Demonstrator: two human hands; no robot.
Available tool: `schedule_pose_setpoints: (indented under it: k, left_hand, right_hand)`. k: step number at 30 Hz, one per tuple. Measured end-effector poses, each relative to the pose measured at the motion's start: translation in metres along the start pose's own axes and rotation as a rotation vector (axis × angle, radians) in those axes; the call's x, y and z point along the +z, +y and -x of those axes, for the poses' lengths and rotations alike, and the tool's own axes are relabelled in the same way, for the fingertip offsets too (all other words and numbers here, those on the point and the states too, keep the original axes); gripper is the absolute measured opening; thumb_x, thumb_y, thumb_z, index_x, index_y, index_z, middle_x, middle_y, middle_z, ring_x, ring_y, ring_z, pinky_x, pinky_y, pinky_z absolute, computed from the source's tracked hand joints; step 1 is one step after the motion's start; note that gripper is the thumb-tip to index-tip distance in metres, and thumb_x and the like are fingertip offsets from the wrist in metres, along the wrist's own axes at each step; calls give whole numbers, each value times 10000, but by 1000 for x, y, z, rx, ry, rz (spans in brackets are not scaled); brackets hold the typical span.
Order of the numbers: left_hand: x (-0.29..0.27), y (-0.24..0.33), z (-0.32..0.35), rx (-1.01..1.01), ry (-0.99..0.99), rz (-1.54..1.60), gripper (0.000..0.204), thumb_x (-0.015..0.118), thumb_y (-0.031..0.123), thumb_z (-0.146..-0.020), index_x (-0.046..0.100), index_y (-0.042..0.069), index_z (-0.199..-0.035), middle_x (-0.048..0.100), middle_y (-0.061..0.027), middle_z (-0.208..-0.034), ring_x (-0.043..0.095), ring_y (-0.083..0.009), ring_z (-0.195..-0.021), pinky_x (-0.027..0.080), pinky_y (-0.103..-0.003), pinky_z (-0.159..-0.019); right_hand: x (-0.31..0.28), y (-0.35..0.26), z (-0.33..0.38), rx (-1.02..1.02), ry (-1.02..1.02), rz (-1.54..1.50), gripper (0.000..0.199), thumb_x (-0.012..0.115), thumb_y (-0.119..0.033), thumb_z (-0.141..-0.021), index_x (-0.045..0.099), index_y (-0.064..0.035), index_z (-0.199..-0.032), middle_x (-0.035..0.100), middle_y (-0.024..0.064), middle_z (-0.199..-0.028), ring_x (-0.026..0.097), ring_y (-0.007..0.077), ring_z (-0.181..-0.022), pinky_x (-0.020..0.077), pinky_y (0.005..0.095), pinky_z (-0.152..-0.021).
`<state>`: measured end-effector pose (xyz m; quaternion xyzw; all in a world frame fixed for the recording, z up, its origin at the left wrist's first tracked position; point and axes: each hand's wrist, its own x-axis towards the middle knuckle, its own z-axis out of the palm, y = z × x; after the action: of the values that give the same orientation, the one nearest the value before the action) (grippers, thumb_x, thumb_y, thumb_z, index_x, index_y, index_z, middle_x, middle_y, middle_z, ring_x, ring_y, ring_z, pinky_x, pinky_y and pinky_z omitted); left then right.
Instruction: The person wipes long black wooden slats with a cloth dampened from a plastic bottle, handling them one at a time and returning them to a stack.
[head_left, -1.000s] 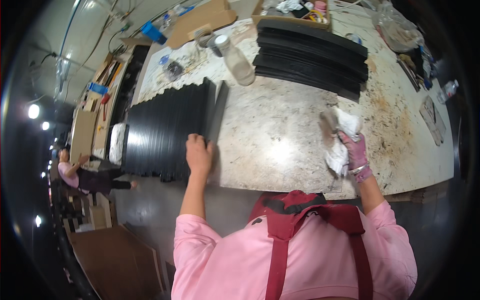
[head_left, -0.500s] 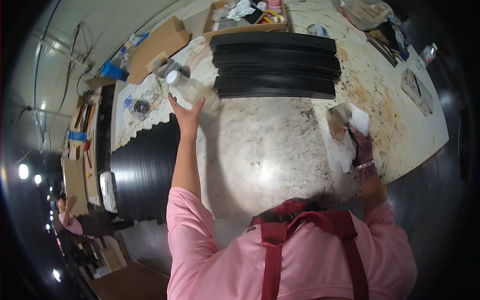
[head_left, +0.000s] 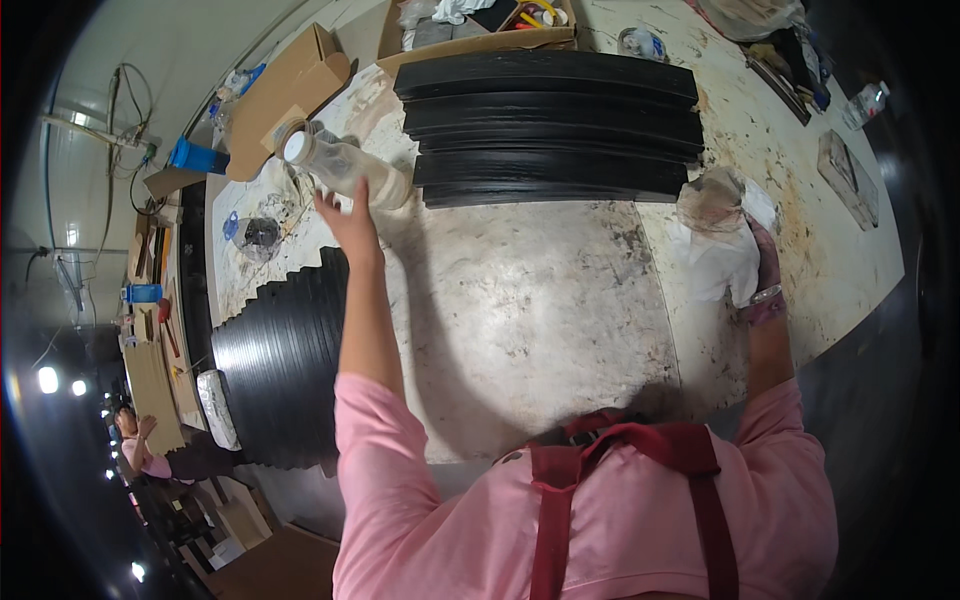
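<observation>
My left hand (head_left: 348, 225) is bare and reaches out over the table with thumb and fingers spread. Just beyond it is a clear bottle (head_left: 350, 172) with a white cap and pale contents. The thumb overlaps the bottle in view; whether it touches cannot be made out. In a purple glove, my right hand (head_left: 766, 262) grips a crumpled white cloth (head_left: 720, 255) with a brown-stained part, resting on the table's right side. Dark flat strips (head_left: 545, 125) lie stacked across the far middle. More dark strips (head_left: 285, 350) are fanned out at the left, beside my left forearm.
A cardboard box (head_left: 480, 45) of odds and ends stands at the back, near folded cardboard (head_left: 285, 100) and a blue cup (head_left: 198, 157). On the right are a grey block (head_left: 848, 180) and a small clear bottle (head_left: 866, 104). Another person (head_left: 140, 440) is far left.
The whole view has shifted slightly. My right hand has moved a little outward and away with the cloth, which looks more spread. My left hand stays by the bottle, fingers still apart.
</observation>
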<state>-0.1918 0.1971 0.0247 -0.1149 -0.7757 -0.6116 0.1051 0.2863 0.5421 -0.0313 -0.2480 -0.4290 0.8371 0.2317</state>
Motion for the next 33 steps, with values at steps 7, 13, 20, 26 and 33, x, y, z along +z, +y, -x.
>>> schedule_pose_setpoints:
  k: [7,13,20,26,33]
  left_hand:
    - [30,3,53,-226,-405,22,558,436,386,-983,381,-7,-1376,487,-161,-1327,447,-223,-1237,383,-336,-979]
    - [68,-25,55,-68,-343,-140,496,541,209,-931,421,-74,-1320,518,-260,-1267,534,-338,-1130,398,-366,-970]
    - [37,15,99,-122,-294,-168,440,594,141,-891,437,-55,-1252,570,-226,-1140,572,-302,-1038,435,-342,-904]
    - [-77,26,205,-334,-424,-22,568,651,114,-846,342,-21,-1302,525,-220,-1192,546,-260,-1097,430,-323,-929]
    - [-141,38,218,98,-695,-480,897,739,87,-765,182,6,-1462,374,-168,-1436,488,-236,-1210,432,-320,-974]
  right_hand:
    - [1,2,-23,-45,-69,-90,339,476,-116,-920,510,18,-1229,596,154,-1169,615,241,-1027,499,351,-927]
    - [30,-18,-47,292,-107,-209,282,448,-110,-951,549,6,-1188,623,131,-1125,628,218,-999,513,339,-907]
    - [42,-19,-56,396,-1,-210,191,570,-185,-924,594,-42,-1048,661,57,-911,656,172,-768,560,303,-720]
    - [50,-18,3,412,-120,-105,236,592,-174,-908,588,-22,-1088,655,76,-947,651,180,-822,553,321,-756]
    - [18,-28,17,243,59,32,308,614,-156,-890,583,1,-1153,657,95,-1049,643,187,-922,537,324,-831]
